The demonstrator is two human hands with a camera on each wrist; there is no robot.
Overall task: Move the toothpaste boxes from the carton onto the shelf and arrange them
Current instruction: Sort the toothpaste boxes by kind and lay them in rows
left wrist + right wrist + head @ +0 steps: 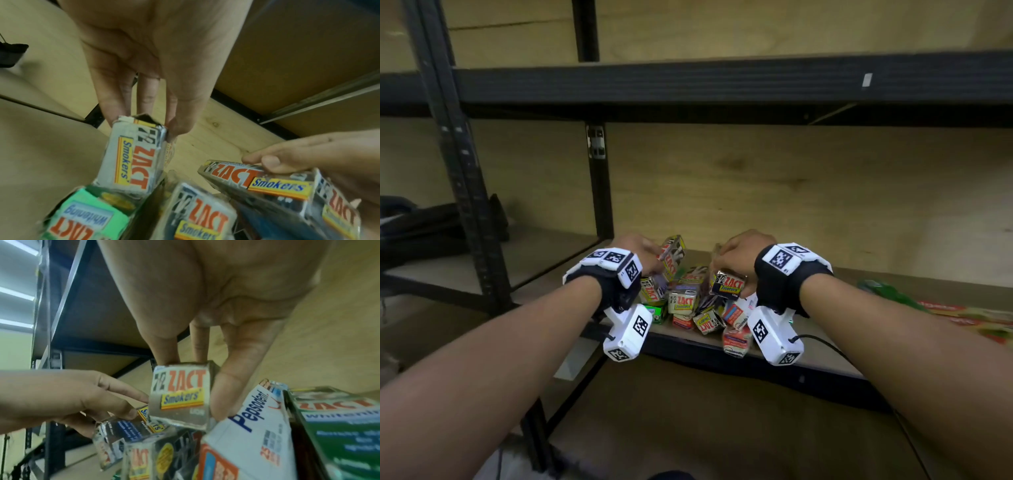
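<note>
A loose pile of toothpaste boxes (688,310) lies on the wooden shelf (859,284) near its front edge. My left hand (654,253) pinches the end of a silver ZACT Smokers box (133,155), lifted and tilted at the pile's left (673,257). My right hand (726,263) pinches another ZACT Smokers box (180,394) between thumb and fingers, held above the pile's right side (727,282). A white Pepsodent box (257,418) and a green ZACT whitening box (86,216) lie among the rest. No carton shows in any view.
A black upright post (599,178) stands behind the left hand and a black shelf beam (722,82) runs overhead. Flat green and red packaging (962,311) lies on the shelf at right. A dark bag (421,222) sits on the neighbouring shelf at left.
</note>
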